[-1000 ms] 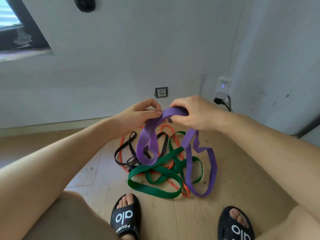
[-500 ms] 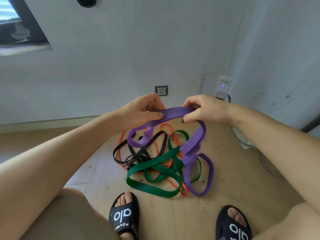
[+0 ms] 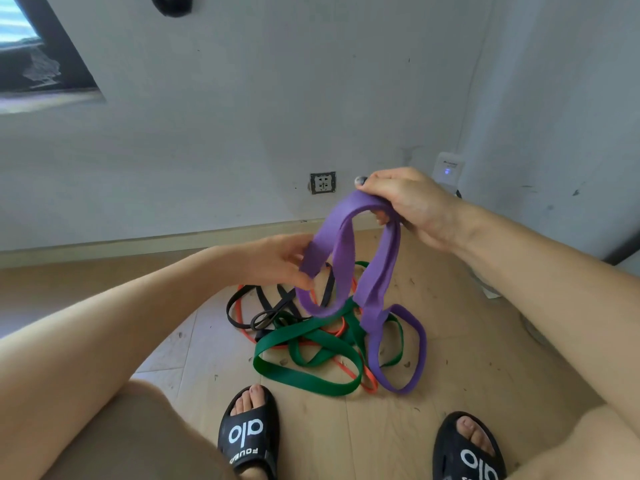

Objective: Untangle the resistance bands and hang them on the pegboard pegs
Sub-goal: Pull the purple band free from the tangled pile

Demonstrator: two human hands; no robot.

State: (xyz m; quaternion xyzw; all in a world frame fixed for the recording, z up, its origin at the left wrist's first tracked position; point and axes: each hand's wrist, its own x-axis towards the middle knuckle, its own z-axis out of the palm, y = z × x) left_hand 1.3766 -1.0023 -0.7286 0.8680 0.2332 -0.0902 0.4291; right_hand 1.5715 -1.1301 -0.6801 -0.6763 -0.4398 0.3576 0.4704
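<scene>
Overhead, right hand (image 3: 412, 202) grip pinching purple band (image 3: 375, 268), left hand (image 3: 277, 261) grip pinching its lower fold.

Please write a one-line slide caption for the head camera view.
Right hand lifts a wide purple rubber band while left hand holds its lower loop above tangled bands on the floor.

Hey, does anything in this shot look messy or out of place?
Yes: the green band, orange band and black band lie knotted together on the floor, and the purple band threads through them.
</scene>
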